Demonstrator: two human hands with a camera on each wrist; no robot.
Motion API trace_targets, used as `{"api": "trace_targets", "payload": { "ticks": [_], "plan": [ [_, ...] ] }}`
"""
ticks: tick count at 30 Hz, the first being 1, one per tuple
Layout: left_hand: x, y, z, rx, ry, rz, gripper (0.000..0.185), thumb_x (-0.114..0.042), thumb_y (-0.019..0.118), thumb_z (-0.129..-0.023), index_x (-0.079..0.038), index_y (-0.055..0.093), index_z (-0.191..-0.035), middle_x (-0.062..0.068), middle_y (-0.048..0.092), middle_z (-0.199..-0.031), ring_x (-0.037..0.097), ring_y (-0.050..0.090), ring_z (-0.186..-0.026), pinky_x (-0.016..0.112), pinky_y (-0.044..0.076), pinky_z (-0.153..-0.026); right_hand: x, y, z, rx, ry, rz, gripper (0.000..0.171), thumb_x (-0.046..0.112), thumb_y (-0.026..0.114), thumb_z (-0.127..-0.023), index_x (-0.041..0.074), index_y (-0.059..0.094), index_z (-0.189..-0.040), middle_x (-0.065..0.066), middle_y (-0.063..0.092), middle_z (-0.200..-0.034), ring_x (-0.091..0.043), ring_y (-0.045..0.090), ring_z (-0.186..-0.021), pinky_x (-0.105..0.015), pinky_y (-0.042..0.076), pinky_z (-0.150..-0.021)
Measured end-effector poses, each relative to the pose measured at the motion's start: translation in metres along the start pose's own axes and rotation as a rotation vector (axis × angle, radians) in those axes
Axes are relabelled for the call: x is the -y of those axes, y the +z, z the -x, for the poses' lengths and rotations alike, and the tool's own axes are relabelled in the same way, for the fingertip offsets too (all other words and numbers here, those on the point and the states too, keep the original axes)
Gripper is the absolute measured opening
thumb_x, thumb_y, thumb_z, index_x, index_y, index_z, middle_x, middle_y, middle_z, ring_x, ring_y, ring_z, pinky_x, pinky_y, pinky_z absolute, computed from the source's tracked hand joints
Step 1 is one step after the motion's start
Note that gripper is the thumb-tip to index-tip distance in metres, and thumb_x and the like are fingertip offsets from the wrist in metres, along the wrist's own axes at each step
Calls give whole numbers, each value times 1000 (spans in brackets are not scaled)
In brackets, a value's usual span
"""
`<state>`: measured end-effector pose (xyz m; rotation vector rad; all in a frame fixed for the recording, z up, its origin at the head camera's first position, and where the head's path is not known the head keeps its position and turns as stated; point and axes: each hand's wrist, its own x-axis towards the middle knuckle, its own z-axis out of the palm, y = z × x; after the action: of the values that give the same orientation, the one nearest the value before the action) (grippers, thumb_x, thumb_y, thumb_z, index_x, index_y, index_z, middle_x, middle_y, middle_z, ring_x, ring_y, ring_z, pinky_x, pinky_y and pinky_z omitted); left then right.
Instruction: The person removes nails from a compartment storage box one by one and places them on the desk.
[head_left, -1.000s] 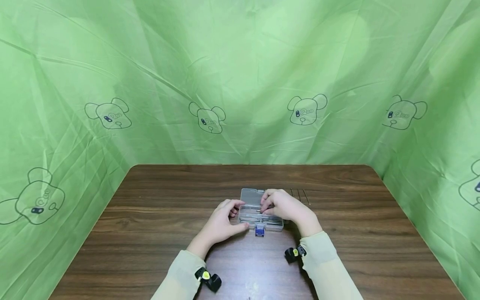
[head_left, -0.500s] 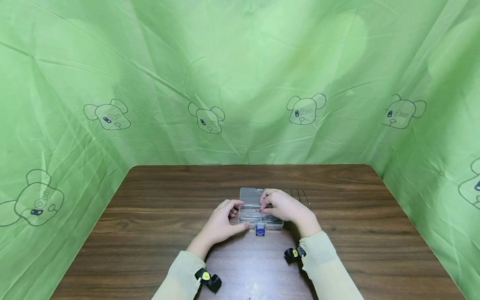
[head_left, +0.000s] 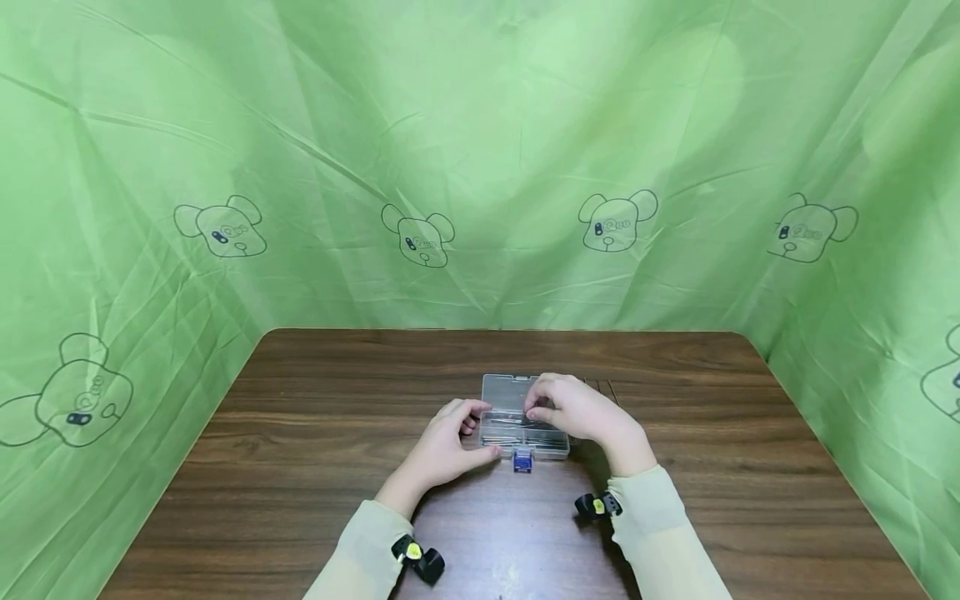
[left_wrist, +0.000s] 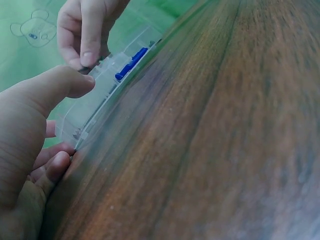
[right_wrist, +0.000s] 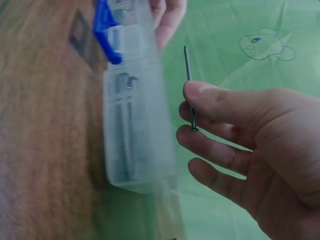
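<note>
A clear plastic compartment box lies on the table with its lid folded back and a blue latch at the front. Thin nails lie in its compartments. My left hand holds the box's left end, thumb at the front and fingers behind. Over the back right of the box, my right hand pinches a nail between thumb and fingers. The right wrist view shows that nail's point upward and its flat head by the fingers. In the head view the fingers mostly hide it.
Several thin nails lie on the brown wooden table just beyond the right hand, which partly covers them. A green curtain with printed bear heads surrounds the table's back and sides.
My right hand has risen slightly from the box's back compartment and moved a little to the right, with the nail in its fingers. The left hand stays on the box.
</note>
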<state>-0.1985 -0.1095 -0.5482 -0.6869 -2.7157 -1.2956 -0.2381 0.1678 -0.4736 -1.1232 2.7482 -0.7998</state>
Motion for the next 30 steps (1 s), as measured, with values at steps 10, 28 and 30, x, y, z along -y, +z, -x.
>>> {"api": "trace_targets", "payload": {
  "ticks": [10, 28, 30],
  "plan": [
    [0, -2, 1, -4, -1, -6, 64, -38, 95, -84, -15, 70, -138, -4, 62, -111, 10, 60, -98, 33, 54, -91, 4, -18, 5, -37, 29, 27, 5, 17, 75, -105, 13, 77, -107, 8, 72, -103, -10, 66, -94, -40, 58, -88],
    [0, 0, 0, -5, 5, -22, 64, -40, 94, -85, -16, 69, -139, -6, 62, -109, 9, 59, -97, 32, 52, -91, -2, -38, 24, -139, 66, 0, 16, 7, 71, -106, 6, 77, -120, -1, 72, -110, -13, 68, -97, -39, 60, -87],
    [0, 0, 0, -4, 7, -27, 64, -40, 94, -85, -16, 69, -139, -6, 61, -109, 9, 58, -97, 32, 52, -91, -4, -41, 27, -151, 73, -21, 14, 6, 70, -106, 5, 77, -119, -1, 72, -110, -13, 67, -96, -38, 59, -86]
  ]
}}
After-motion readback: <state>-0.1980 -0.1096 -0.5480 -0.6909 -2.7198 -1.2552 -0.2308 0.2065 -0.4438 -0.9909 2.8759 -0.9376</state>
